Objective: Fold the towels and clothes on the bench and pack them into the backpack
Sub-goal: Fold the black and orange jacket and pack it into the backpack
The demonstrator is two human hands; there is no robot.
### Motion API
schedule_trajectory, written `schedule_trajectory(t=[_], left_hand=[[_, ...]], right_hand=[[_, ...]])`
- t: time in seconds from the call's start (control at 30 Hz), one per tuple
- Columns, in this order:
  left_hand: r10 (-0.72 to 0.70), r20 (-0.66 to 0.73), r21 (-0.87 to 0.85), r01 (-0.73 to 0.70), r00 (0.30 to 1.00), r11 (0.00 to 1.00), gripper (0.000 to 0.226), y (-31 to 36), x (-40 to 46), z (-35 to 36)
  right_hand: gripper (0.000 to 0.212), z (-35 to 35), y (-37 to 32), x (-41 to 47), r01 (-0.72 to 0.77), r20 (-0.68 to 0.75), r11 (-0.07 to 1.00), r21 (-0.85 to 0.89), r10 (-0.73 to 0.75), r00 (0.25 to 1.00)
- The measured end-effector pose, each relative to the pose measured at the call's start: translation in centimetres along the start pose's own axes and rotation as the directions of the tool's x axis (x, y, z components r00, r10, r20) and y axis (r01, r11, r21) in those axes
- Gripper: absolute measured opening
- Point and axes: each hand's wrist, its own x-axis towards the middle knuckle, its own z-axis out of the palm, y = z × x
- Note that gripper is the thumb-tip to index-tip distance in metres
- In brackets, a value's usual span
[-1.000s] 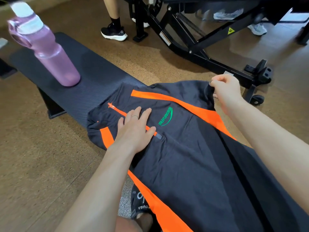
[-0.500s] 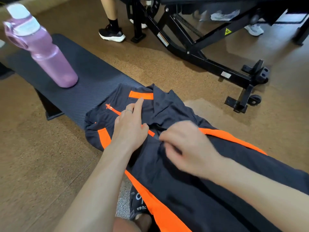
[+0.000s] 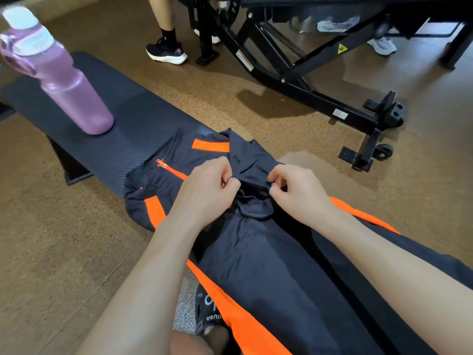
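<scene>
Jacket (image 3: 268, 265): dark grey with orange stripes and an orange zipper, spread flat along the bench. Its long axis runs from the lower right, close to the viewer, up toward the upper left; the collar end points away, toward the bottle.
Sleeve (image 3: 245, 160): the dark sleeve is folded across the chest, its loose end lying between the two hands.
Left hand (image 3: 207, 190): fingers curled, thumb and fingertips pinching the left side of the folded sleeve edge.
Right hand (image 3: 299, 193): fingers curled, pinching the right side of the same edge; the two hands are close together with a short span of cloth between them.
Bench (image 3: 128, 124): a narrow black padded bench with a woven-look surface, running diagonally from upper left to lower right under the jacket.
Bottle (image 3: 64, 80): a tall pink bottle with a white cap, standing upright on the far end of the bench, well apart from the jacket.
Floor (image 3: 64, 252): brown speckled rubber.
Gym machine (image 3: 294, 60): a black steel frame on the floor beyond the bench.
Shoe (image 3: 166, 51): another person's black shoe with a white sole, beside the machine.
</scene>
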Motion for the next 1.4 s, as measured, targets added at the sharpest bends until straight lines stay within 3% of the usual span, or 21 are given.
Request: schedule_trajectory(t=[0.1,0.2,0.27,0.3,0.4,0.43,0.53,0.6,0.67,0.73,0.83,0.9,1.0,1.1,1.23,1.27,1.4], left_hand=[[0.116,-0.004,-0.095,-0.116,0.993,0.989,0.011,1.5,-0.5,-0.8],[0.190,0.096,-0.154,-0.174,0.977,0.973,0.016,2.6,-1.1,-0.6],[0.186,0.204,-0.185,-0.149,0.961,0.971,0.017,3.1,-1.2,-0.2],[0.169,0.255,-0.205,-0.118,0.952,0.972,0.017,3.1,-1.2,-0.1],[0.116,0.333,-0.295,-0.013,0.936,0.955,0.013,3.3,-1.3,-0.1],[0.096,0.314,-0.320,0.010,0.944,0.947,0.012,3.2,-1.3,0.0],[-0.056,0.187,-0.330,0.117,0.981,0.937,0.020,2.2,-0.9,0.4],[-0.157,0.122,-0.309,0.188,0.980,0.932,0.022,1.3,-0.4,1.0],[-0.234,0.144,-0.303,0.268,0.962,0.915,0.041,0.8,0.0,1.7],[-0.302,0.193,-0.435,0.357,0.934,0.826,0.060,0.8,0.5,2.3],[-0.341,0.227,-0.672,0.401,0.912,0.623,0.065,1.2,1.1,2.9],[-0.339,0.233,-0.701,0.399,0.912,0.591,0.066,1.1,1.3,3.3],[-0.330,0.275,-0.691,0.425,0.903,0.585,0.055,1.0,1.3,3.9],[-0.375,0.261,-0.690,0.444,0.889,0.572,0.020,1.3,1.5,4.1],[-0.464,0.082,-0.547,0.429,0.882,0.719,0.006,0.9,1.5,4.0],[-0.465,0.070,-0.529,0.429,0.882,0.733,0.007,0.8,1.5,4.0],[-0.427,0.138,-0.555,0.427,0.894,0.714,0.052,0.8,1.5,4.5]], right_hand=[[0.019,-1.3,-0.9,-0.8,0.037,-0.062,0.993,0.115,-0.030,0.998],[0.049,-1.3,-2.0,-3.2,0.216,0.138,0.974,0.074,-0.225,0.965],[0.063,-0.2,-2.0,-4.8,0.245,0.228,0.969,-0.032,-0.232,0.946],[0.060,0.4,-1.9,-5.4,0.210,0.214,0.975,-0.073,-0.190,0.958],[0.016,1.0,-1.4,-5.7,0.130,0.041,0.986,-0.101,-0.126,0.991],[0.009,0.7,-1.1,-5.7,0.112,-0.019,0.991,-0.072,-0.114,0.993],[0.019,-1.4,0.3,-5.6,-0.032,-0.194,0.978,0.204,0.072,0.978],[0.024,-3.6,0.7,-5.4,-0.090,-0.217,0.922,0.376,0.182,0.959],[0.028,-5.4,1.0,-5.2,-0.072,-0.205,0.864,0.499,0.198,0.958],[0.031,-7.0,1.2,-4.9,-0.058,-0.210,0.809,0.585,0.220,0.953],[0.032,-8.7,2.3,-4.1,-0.078,-0.275,0.874,0.480,0.234,0.932],[0.037,-9.1,2.9,-4.1,-0.069,-0.259,0.934,0.350,0.167,0.951],[0.036,-8.5,2.7,-5.4,0.045,-0.103,0.987,0.155,-0.029,0.994],[0.038,-7.0,2.2,-7.2,0.126,0.084,0.988,0.089,-0.133,0.987],[0.030,-5.4,2.6,-8.8,0.204,0.337,0.966,-0.156,-0.142,0.931],[0.031,-5.3,2.6,-9.1,0.197,0.329,0.967,-0.159,-0.136,0.934],[0.040,-4.7,1.8,-9.3,0.071,0.114,0.997,-0.020,-0.068,0.991]])
